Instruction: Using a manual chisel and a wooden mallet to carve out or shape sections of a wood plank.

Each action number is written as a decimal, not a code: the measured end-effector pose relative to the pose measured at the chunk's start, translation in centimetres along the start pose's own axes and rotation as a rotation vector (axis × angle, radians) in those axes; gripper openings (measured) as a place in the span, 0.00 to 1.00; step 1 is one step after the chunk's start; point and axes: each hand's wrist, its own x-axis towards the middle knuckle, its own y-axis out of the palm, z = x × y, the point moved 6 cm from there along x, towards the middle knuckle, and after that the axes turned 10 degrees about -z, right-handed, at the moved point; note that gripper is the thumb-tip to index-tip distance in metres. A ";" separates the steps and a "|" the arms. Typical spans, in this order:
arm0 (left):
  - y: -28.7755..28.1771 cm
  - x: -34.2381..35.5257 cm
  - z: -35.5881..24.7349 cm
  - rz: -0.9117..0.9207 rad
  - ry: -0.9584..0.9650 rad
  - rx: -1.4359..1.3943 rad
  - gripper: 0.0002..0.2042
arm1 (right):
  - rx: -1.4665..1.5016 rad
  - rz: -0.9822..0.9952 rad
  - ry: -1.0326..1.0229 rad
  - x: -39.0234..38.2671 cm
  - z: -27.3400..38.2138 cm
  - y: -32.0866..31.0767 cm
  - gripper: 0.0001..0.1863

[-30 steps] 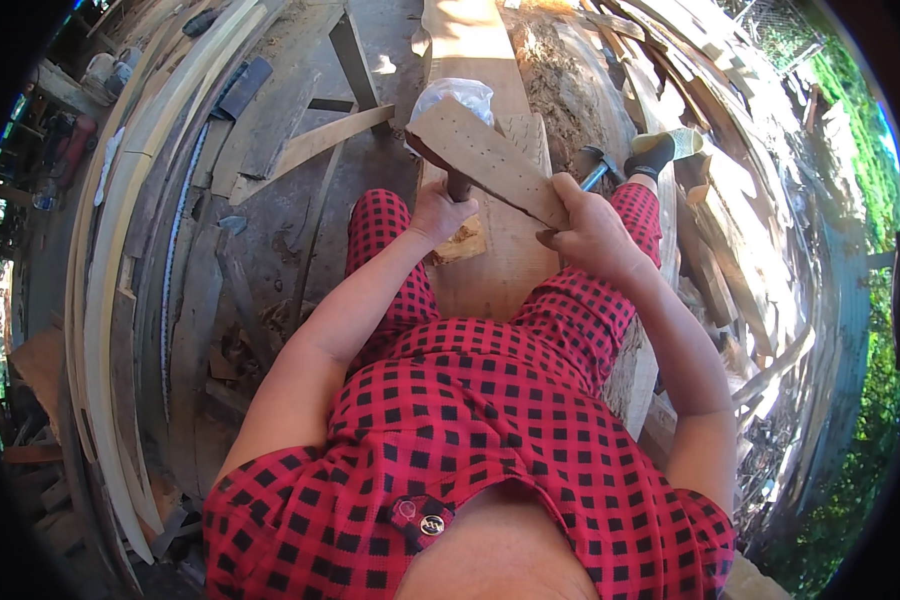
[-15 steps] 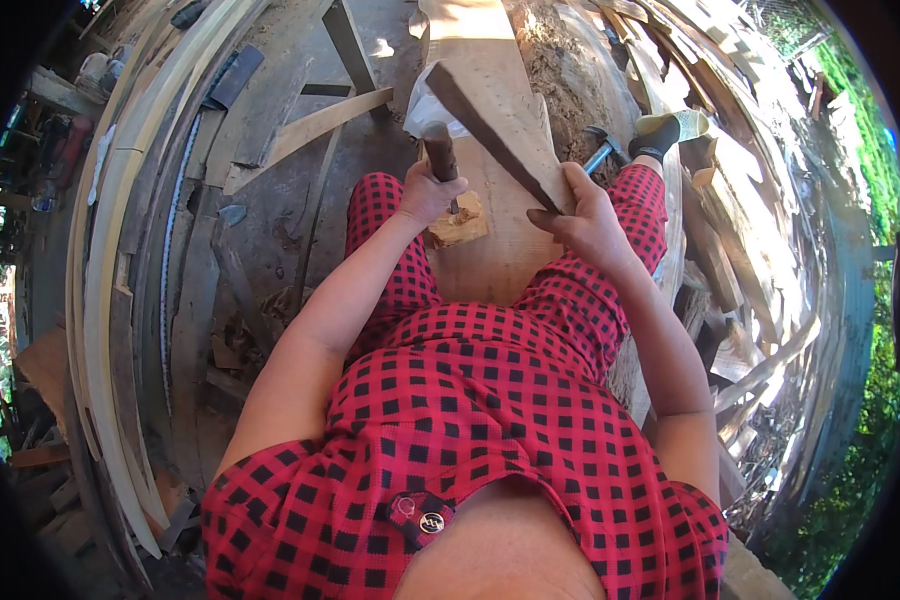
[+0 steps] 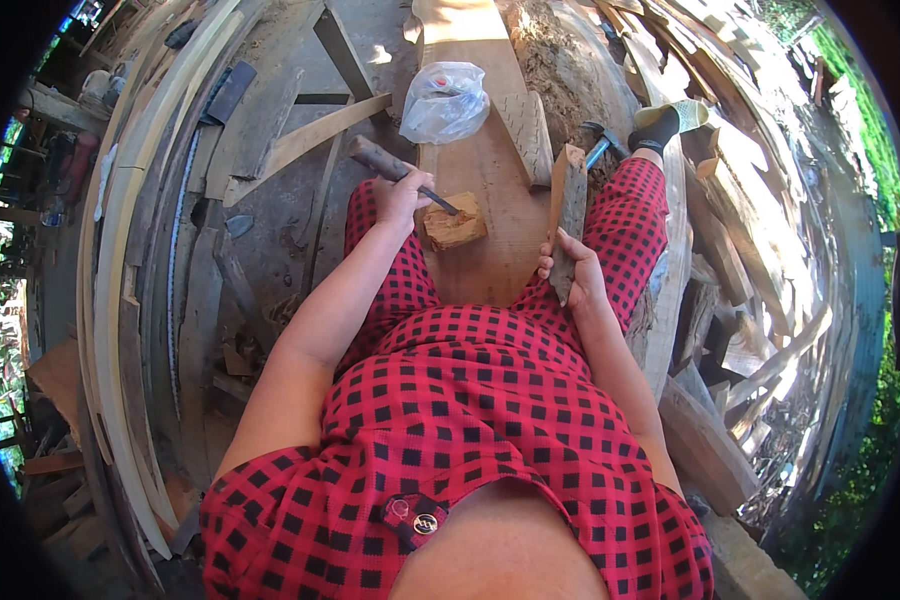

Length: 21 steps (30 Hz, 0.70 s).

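Observation:
I sit astride a long wooden plank [image 3: 490,170] in red checked clothes. My left hand [image 3: 402,197] grips a chisel [image 3: 395,168] by its dark handle, and the blade tip rests on a small chunk of wood [image 3: 457,224] lying on the plank. My right hand [image 3: 570,272] holds a flat piece of board [image 3: 570,200] on edge at the plank's right side. A second flat wood piece [image 3: 530,135] lies on the plank just beyond it.
A clear plastic bag [image 3: 445,100] sits on the plank ahead. A hammer [image 3: 600,145] lies right of the plank near my foot [image 3: 670,122]. Long curved planks [image 3: 120,300] run along the left, and offcuts [image 3: 710,440] pile up on the right.
The board I held flat with both hands above the plank has swung down to the right, now held on edge by my right hand alone. My left hand now holds the chisel against the small chunk.

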 end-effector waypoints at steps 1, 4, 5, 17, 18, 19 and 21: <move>1.4 -0.6 -1.2 0.166 0.117 0.103 0.08 | 0.034 0.019 -0.001 0.2 0.1 0.1 0.08; 3.7 -1.8 -2.6 0.401 0.294 0.251 0.10 | -0.069 0.036 -0.072 1.2 0.1 0.2 0.08; 5.0 -2.2 -2.6 0.492 0.353 0.295 0.11 | -0.066 0.033 -0.079 1.1 0.2 0.0 0.08; 7.6 -4.1 -2.4 0.751 0.343 0.492 0.13 | -0.061 0.059 -0.045 1.0 0.1 0.2 0.08; 7.7 -4.2 -2.4 0.765 0.354 0.523 0.13 | -0.071 0.065 -0.040 1.1 0.0 0.2 0.09; 7.8 -4.2 -2.4 0.766 0.355 0.525 0.13 | -0.081 0.072 -0.035 1.1 0.0 0.2 0.09; 8.0 -4.0 -1.9 0.795 0.327 0.530 0.13 | -0.089 0.058 -0.042 1.1 0.1 0.3 0.09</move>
